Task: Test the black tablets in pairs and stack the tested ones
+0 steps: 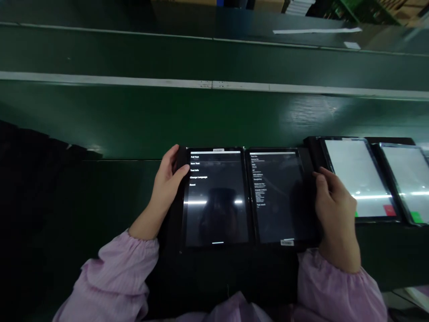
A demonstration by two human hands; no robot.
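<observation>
Two tablets lie side by side in a dark tray (307,167). On the left tablet (217,214) a dark menu shows lines such as "Full Test" and "Change Language". Small white text fills the upper part of the right tablet (281,197), and a white label sits at its lower edge. My left hand (167,179) grips the tray's left end, thumb on top near the left tablet's frame. At the opposite end, my right hand (335,212) is closed around the tray's edge, its fingertips partly hidden.
Right of my right hand, another dark holder carries two tablets with white screens, a nearer one (360,174) and a farther one (407,179), with red or green patches. A pale strip (134,81) runs along the green bench behind. Dark stacked shapes (30,179) stand at left.
</observation>
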